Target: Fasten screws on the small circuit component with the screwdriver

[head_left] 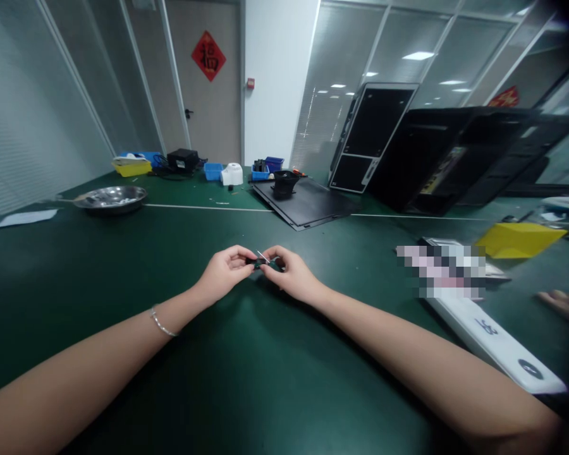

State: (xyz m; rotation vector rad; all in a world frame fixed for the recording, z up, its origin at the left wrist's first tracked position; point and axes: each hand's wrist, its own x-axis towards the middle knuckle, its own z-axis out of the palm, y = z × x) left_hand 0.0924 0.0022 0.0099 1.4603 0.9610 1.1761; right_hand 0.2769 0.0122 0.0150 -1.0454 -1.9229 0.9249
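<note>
Just above the green table [199, 392], both my hands meet at the middle of the view. My left hand [225, 273] pinches one end of a small dark part with a thin metal pin [262, 256]. From the other side, the fingers of my right hand [289, 273] close on the same part. The pin sticks up and to the left between the fingertips. Most of the part is covered by my fingers, and its kind is too small to make out. A silver bracelet [162, 322] circles my left wrist.
A metal bowl [111, 201] stands at the left. At the back lie a black panel [308, 212] with a black holder, blue bins [213, 171] and a yellow bin [133, 167]. On the right are a long white device [493, 335], a yellow box [521, 240] and another person's hand [562, 304].
</note>
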